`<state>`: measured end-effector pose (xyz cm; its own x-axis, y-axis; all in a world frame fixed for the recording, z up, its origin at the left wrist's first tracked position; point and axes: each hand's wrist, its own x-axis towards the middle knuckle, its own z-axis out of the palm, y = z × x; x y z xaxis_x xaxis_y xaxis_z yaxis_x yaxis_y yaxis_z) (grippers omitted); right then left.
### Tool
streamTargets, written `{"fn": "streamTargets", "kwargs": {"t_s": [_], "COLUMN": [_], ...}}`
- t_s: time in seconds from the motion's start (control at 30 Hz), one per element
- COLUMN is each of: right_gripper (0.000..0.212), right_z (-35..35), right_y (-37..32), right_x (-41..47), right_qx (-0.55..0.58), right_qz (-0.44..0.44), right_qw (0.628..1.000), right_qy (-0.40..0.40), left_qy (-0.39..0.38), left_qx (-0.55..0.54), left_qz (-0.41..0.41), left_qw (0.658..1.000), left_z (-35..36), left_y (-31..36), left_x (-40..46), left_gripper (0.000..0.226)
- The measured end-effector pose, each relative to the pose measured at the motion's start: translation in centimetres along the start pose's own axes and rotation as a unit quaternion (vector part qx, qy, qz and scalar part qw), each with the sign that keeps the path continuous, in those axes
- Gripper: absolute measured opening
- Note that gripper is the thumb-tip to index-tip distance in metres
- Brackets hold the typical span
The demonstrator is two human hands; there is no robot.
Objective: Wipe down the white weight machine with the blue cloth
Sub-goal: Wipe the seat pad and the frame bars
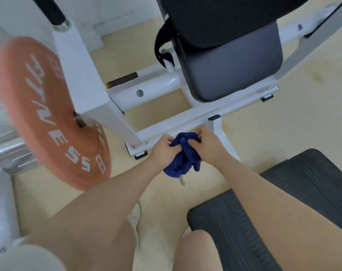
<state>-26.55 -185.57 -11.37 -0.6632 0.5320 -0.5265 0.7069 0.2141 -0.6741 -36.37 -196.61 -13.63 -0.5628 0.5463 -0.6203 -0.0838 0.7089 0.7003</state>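
The blue cloth [182, 157] is bunched up between both my hands, just in front of the low white crossbar [185, 122] of the white weight machine. My left hand [162, 150] grips the cloth's left side with curled fingers. My right hand [207, 144] grips its right side, beside the white leg [222, 137] that slopes toward me. A small white tag hangs below the cloth. The machine's black seat pad [230, 63] stands behind the crossbar.
An orange weight plate [49, 114] hangs on the machine's white arm [82, 75] at the left, close to my left forearm. A black rubber mat [273, 202] lies at the lower right. My knees fill the bottom; the floor is pale yellow.
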Motion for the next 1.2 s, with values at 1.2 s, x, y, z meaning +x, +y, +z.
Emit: {"fn": "streamTargets", "kwargs": {"t_s": [1.2], "right_gripper": [0.021], "right_z": [3.3], "right_y": [-55.5], "right_x": [-0.4], "right_qx": [0.143], "right_qz": [-0.074], "right_qw": [0.985], "right_qy": [-0.064], "left_qy": [-0.030], "left_qx": [-0.071], "left_qz": [0.052], "left_qw": [0.996], "left_z": [-54.7], "left_y": [17.2], "left_x": [-12.6], "left_gripper": [0.023]}}
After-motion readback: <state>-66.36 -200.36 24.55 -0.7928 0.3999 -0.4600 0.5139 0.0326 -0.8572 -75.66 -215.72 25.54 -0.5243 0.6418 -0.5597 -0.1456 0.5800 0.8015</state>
